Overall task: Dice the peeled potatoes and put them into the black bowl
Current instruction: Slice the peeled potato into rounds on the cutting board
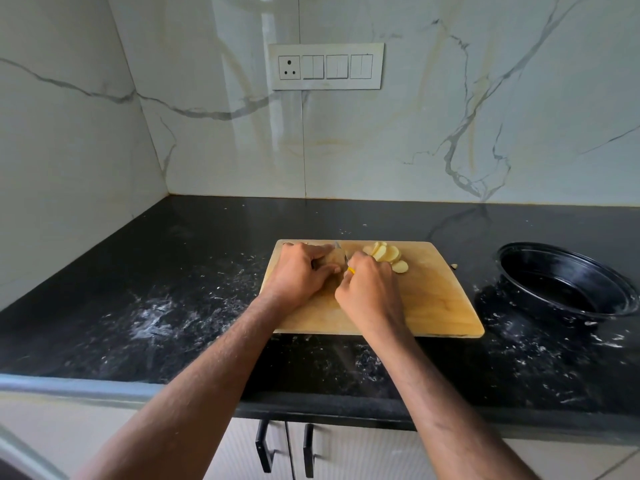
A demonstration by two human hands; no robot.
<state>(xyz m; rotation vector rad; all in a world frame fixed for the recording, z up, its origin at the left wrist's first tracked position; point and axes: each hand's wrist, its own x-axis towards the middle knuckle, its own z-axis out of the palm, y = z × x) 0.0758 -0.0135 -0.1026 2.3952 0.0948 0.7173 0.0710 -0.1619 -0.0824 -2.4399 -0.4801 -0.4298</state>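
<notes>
A wooden cutting board (440, 303) lies on the black counter. My left hand (298, 271) grips a peeled potato (334, 258) at the board's far left. My right hand (370, 289) is curled round a knife with a yellow handle (351, 270); its blade (341, 249) sits against the potato's cut end and is mostly hidden. A fan of pale yellow potato slices (386, 254) lies on the board just right of the blade. The black bowl (568, 282) stands to the right of the board, apart from both hands; it looks empty.
A small potato bit (454, 266) lies on the counter between board and bowl. White starchy smears (156, 320) streak the counter left of the board. Marble walls close the back and left. Cabinet handles (263, 448) show below the counter edge.
</notes>
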